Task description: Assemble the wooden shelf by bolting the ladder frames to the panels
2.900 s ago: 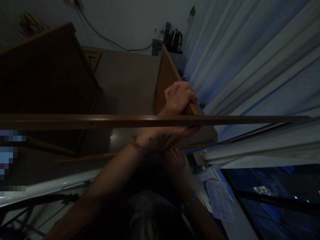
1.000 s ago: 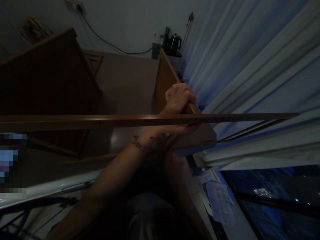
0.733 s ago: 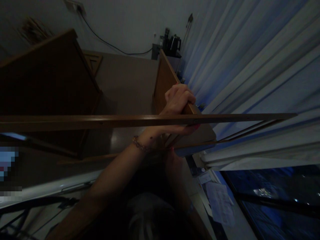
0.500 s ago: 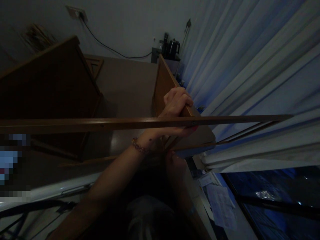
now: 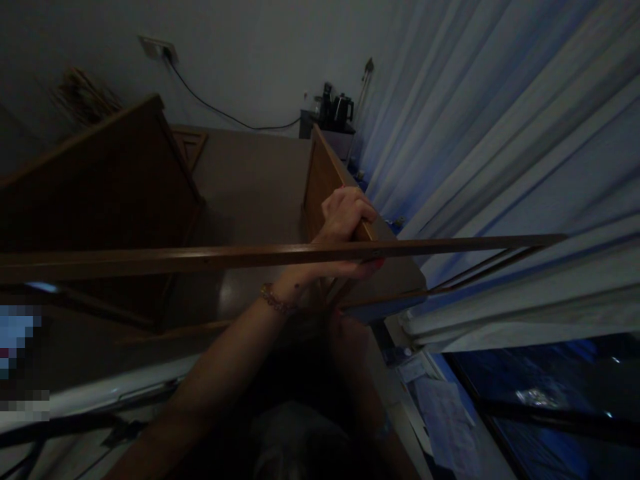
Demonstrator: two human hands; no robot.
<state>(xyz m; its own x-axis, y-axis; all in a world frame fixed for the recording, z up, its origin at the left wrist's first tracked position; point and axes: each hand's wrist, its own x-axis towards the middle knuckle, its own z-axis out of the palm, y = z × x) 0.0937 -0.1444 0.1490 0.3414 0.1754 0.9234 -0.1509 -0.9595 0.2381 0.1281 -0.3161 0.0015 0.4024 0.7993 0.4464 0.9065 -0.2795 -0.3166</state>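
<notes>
A long, narrow wooden rail (image 5: 250, 255), smooth and faintly glossy, crosses close in front. Beneath it reaches the left hand (image 5: 345, 217), a chain-like bracelet (image 5: 275, 302) at the wrist; its bent fingers clasp the top edge of a flat wooden panel (image 5: 323, 177), and its thumb shows below the rail. Lower down, the right hand (image 5: 350, 337) is curled in shadow near the panel's near end; I cannot tell what, if anything, it pinches. Flat, thin papers (image 5: 447, 423) lie to its right. The panel stands upright along the right side of the smooth brown floor (image 5: 245, 180), beside a pleated cloth curtain (image 5: 450, 133). Opposite, on the floor's left side, rises a broad, dark wooden board (image 5: 100, 187). Near the floor's far edge, a black kettle (image 5: 343, 111) stands on a small boxy cabinet (image 5: 339, 144).
</notes>
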